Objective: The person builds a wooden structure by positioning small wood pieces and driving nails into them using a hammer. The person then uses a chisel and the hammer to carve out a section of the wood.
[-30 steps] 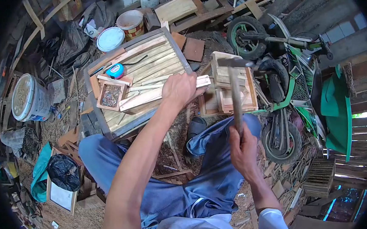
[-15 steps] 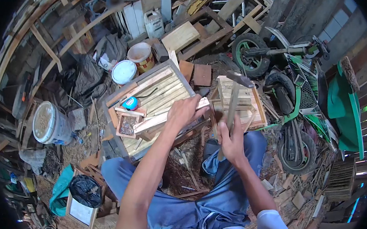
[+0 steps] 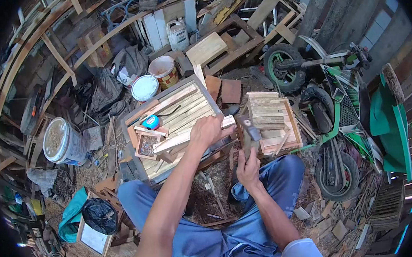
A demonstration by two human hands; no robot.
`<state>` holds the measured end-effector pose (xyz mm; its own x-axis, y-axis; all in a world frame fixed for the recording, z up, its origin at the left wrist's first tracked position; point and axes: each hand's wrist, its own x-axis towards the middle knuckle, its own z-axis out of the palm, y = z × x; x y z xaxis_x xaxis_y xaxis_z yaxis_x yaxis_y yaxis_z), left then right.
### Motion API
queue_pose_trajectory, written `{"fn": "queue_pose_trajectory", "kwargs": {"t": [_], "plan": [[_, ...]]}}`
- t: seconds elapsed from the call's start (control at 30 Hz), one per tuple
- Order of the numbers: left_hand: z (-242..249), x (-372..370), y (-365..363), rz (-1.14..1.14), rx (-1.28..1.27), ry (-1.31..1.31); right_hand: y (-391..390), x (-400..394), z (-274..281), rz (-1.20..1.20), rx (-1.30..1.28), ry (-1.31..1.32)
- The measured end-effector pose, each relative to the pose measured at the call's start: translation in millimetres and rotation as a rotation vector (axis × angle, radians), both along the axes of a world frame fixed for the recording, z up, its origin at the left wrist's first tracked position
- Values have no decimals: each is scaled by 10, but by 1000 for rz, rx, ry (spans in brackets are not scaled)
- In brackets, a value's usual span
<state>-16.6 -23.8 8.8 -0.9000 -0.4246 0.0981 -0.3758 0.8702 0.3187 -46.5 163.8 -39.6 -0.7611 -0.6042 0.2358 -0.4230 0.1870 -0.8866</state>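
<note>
My left hand (image 3: 207, 132) is wrapped over a pale wooden strip (image 3: 175, 142) and holds it on the slatted work table (image 3: 188, 102). In my right hand (image 3: 249, 169) is a hammer (image 3: 248, 145), gripped by its wooden handle. The hammer's metal head is low, close beside the right end of the strip and my left fingertips. Left of the strip are a small wooden box of nails (image 3: 147, 146) and a blue tape measure (image 3: 152, 122), both on the table.
A slatted wooden crate (image 3: 267, 109) stands right of the table. Beyond it leans a green motorbike (image 3: 336, 116). Buckets (image 3: 145, 88) stand behind the table, and another filled bucket (image 3: 58, 139) is at left. Wood scraps (image 3: 333, 223) litter the floor.
The hammer has swung down and to the left, from raised over the crate to beside the strip's end. My left hand keeps its hold on the strip. The view has shifted slightly.
</note>
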Motion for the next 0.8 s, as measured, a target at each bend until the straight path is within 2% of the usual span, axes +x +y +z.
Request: {"fn": "queue_pose_trajectory", "kwargs": {"t": [0.07, 0.2, 0.3, 0.33, 0.53, 0.67, 0.77, 0.8], "plan": [[-36, 4, -9, -10, -10, 28, -51, -59, -160, -6, 195, 70], [-84, 37, 12, -15, -20, 81, -10, 15, 91, -25, 31, -9], [-143, 60, 18, 5, -14, 85, -31, 16, -24, -54, 155, 43], [-151, 56, 3, 7, -9, 78, -59, -26, -64, -23, 270, 84], [-113, 35, 24, 14, 2, 75, 58, 78, 145, -42, 79, 43], [-162, 55, 17, -1, 29, 84, 27, -9, 7, -13, 254, 5], [-124, 51, 25, 10, 36, 69, 90, 66, 241, -86, 137, 30], [-143, 42, 44, 20, 36, 56, 96, 52, 221, -69, 0, 115]]}}
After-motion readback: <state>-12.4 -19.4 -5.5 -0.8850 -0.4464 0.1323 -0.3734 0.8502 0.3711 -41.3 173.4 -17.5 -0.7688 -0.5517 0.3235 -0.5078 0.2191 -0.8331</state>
